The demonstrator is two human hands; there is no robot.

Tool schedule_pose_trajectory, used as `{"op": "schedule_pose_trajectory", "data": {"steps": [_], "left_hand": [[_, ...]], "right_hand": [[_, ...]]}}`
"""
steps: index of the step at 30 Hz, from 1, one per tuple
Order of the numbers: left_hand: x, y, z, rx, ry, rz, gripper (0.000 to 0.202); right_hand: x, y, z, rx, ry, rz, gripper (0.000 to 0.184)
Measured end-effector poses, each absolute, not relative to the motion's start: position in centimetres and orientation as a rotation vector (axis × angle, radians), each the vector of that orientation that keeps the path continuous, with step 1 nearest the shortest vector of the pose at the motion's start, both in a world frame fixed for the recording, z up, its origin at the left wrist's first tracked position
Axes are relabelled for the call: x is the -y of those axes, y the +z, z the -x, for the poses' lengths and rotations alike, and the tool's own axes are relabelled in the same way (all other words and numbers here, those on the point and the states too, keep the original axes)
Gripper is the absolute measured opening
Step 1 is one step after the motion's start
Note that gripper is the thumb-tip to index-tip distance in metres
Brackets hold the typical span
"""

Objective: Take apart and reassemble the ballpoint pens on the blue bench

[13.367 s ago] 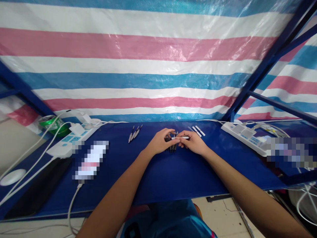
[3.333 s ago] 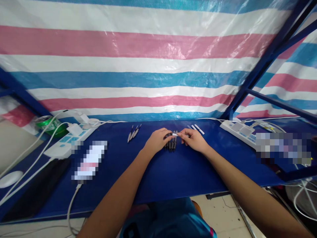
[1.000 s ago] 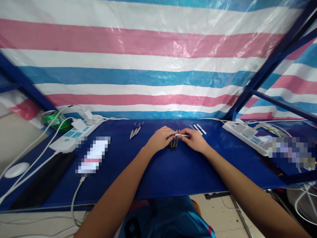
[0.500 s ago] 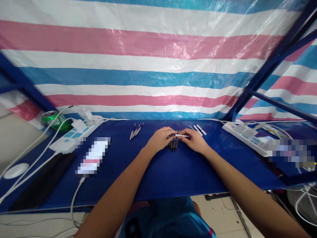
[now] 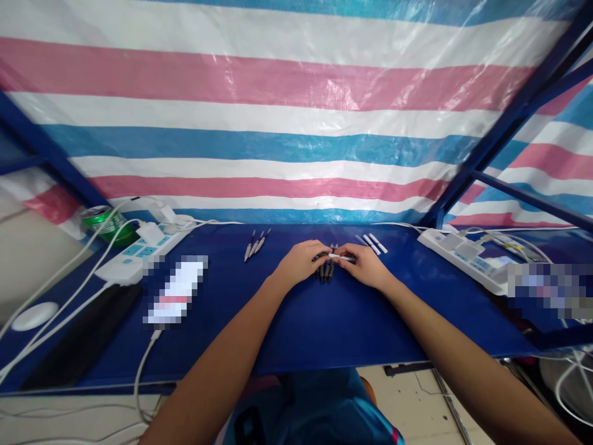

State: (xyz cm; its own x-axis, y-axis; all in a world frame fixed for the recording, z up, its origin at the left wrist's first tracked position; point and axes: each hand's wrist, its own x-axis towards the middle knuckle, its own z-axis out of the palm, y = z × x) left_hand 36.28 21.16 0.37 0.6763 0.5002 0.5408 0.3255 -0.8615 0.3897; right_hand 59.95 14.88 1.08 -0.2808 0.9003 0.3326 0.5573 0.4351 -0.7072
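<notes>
The left hand [image 5: 300, 262] and right hand [image 5: 365, 266] pinch a slim white pen [image 5: 340, 256] between their fingertips, just above a bunch of dark pens [image 5: 324, 272] on the blue bench [image 5: 370, 327] — three pens [image 5: 254, 243] lie left of that bunch, white tubes [image 5: 373, 244] right of it.

Pens [image 5: 323, 272] partly hidden by fingers [image 5: 354, 253]; device [image 5: 175, 292] pixelated; right item [image 5: 546, 287] pixelated

A pink, white and blue striped tarp [image 5: 259, 123] hangs behind the blue table [image 5: 352, 334], on a blue metal frame [image 5: 509, 109], above a pale floor [image 5: 403, 395].
</notes>
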Motion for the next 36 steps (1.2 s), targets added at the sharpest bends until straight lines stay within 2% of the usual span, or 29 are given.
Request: {"op": "schedule_pose_trajectory", "data": {"steps": [19,24,36], "left_hand": [[-21.0,0.7,-36.5,-0.652,0.761,-2.668,0.023],[-20.9,1.0,-36.6,-0.649,0.687,-2.664,0.026],[-20.8,1.3,-36.5,-0.658,0.66,-2.631,0.023]], "right_hand": [[-14.7,1.4,-59.8,2.079,0.535,1.248,0.021],[-14.6,1.6,-59.9,2.098,0.553,1.257,0.025],[-14.5,1.8,-59.7,2.153,0.574,1.259,0.023]]}}
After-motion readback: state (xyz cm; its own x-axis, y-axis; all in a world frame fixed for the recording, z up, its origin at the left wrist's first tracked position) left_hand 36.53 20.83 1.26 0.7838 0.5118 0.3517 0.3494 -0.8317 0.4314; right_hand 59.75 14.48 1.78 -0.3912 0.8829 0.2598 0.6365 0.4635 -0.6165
